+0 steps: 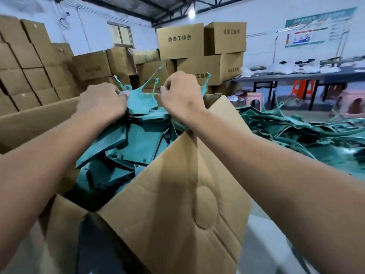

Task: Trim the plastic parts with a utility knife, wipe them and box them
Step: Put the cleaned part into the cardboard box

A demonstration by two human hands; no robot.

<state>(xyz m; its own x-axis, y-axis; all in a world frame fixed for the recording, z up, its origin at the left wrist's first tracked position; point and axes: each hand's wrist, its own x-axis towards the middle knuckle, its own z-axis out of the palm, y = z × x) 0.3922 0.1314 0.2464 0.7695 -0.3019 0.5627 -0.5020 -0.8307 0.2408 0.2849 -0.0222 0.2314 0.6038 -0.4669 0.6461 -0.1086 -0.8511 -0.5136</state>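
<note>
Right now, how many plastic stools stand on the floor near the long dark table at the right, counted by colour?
Pink plastic stools: 2
Orange plastic stool: 1
Total: 3

Bright ceiling lamp (191,13); soft blur, warped edges

Both hands, left (101,101) and right (180,93), curled, arms outstretched.
</note>
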